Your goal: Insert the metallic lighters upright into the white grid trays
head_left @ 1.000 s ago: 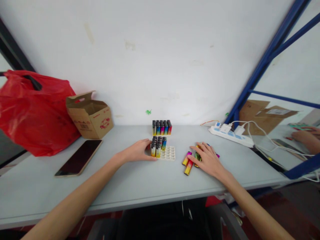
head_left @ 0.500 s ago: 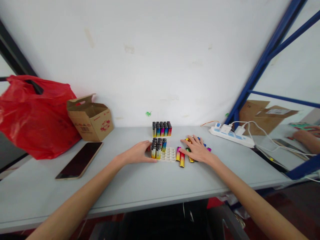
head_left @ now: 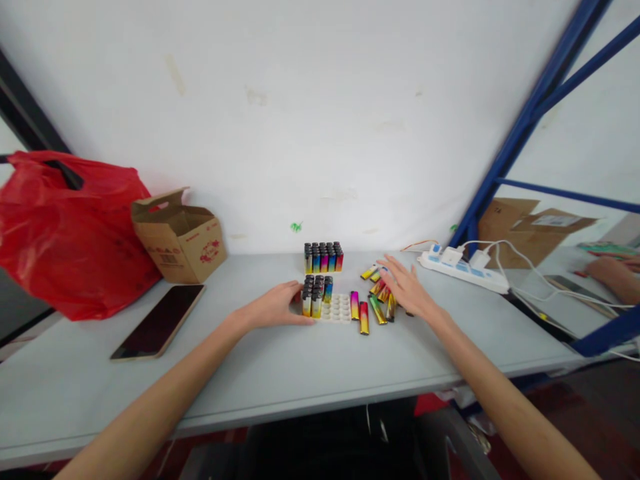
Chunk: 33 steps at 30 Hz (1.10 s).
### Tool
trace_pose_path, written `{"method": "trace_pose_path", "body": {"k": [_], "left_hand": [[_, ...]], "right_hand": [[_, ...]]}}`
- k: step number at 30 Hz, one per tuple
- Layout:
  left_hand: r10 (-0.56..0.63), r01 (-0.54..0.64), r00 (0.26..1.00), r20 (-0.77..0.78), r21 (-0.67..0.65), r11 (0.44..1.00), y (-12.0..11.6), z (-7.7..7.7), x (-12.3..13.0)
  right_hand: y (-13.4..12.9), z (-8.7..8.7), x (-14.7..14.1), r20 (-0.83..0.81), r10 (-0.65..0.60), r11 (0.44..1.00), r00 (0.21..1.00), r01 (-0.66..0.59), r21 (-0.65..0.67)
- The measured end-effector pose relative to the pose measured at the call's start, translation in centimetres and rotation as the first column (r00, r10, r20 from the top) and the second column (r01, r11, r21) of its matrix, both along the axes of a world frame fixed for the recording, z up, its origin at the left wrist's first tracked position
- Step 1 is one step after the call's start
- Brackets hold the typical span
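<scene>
A white tray [head_left: 337, 309] with round holes has several black-topped lighters [head_left: 313, 297] upright in its left part; its right part shows bare holes. My left hand [head_left: 280, 305] curves round the tray's left end, thumb at the front and fingers behind, steadying it. To the right lie several loose lighters [head_left: 379, 309] in metallic yellow, red, green and pink. Over the right side of this pile is my right hand [head_left: 407, 290], fingers stretched out and apart, with nothing gripped. It hides some of the lighters; whether it touches them I cannot tell.
A full block of upright lighters [head_left: 324, 259] stands behind the tray near the wall. On the left are a phone [head_left: 159, 322], a cardboard box [head_left: 180, 237] and a red bag [head_left: 75, 233]. A power strip [head_left: 463, 272] lies right; beyond the blue frame another person's hand [head_left: 613, 275] shows.
My right hand has shifted right and lifted its fingers off the pile's left part, uncovering more loose lighters. The pink lighter has turned more upright in view. My left hand stays put.
</scene>
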<state>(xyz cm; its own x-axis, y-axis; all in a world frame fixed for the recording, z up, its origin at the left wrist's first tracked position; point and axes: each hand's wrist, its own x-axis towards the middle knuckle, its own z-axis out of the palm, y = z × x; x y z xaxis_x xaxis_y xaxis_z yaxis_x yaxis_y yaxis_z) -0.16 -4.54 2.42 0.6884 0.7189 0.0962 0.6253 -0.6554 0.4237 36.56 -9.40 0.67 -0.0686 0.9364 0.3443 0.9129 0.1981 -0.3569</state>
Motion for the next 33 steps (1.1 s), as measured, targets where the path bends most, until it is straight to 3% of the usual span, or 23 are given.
{"method": "trace_pose_path", "body": {"k": [3, 8, 11, 14, 21, 24, 28, 33], "left_hand": [[-0.002, 0.002, 1.000, -0.003, 0.004, 1.000, -0.1, 0.1, 0.0], [-0.005, 0.005, 1.000, -0.016, 0.009, 1.000, -0.1, 0.1, 0.1], [-0.005, 0.005, 1.000, 0.005, 0.002, 1.000, -0.1, 0.1, 0.1], [0.000, 0.000, 1.000, 0.016, 0.001, 1.000, -0.2, 0.2, 0.1], [0.013, -0.013, 1.000, 0.011, -0.005, 1.000, -0.3, 0.4, 0.2], [0.009, -0.009, 1.000, 0.001, -0.013, 1.000, -0.4, 0.4, 0.2], [0.006, -0.006, 1.000, -0.001, 0.001, 1.000, -0.3, 0.3, 0.2], [-0.013, 0.013, 1.000, -0.004, 0.044, 0.999, 0.0, -0.1, 0.1]], "right_hand": [[0.0, 0.6, 3.9, -0.022, -0.091, 0.982, 0.996, 0.094, 0.166], [-1.2, -0.7, 7.8, 0.123, -0.162, 0.987, 0.979, 0.161, 0.019], [-1.7, -1.8, 7.6, 0.161, -0.129, 0.987, 0.978, 0.142, -0.070], [-1.9, -2.2, 6.7, 0.081, -0.086, 0.992, 0.993, 0.093, -0.084], [-1.8, -0.1, 4.6, -0.309, 0.001, 0.999, 0.951, 0.015, 0.049], [-1.1, 0.9, 3.0, -0.531, 0.087, 0.995, 0.843, -0.050, 0.084], [0.4, 2.4, -0.3, -0.783, 0.113, 0.991, 0.612, -0.121, 0.049], [2.3, 3.9, -5.3, -0.924, 0.127, 0.938, 0.361, -0.348, -0.007]]}}
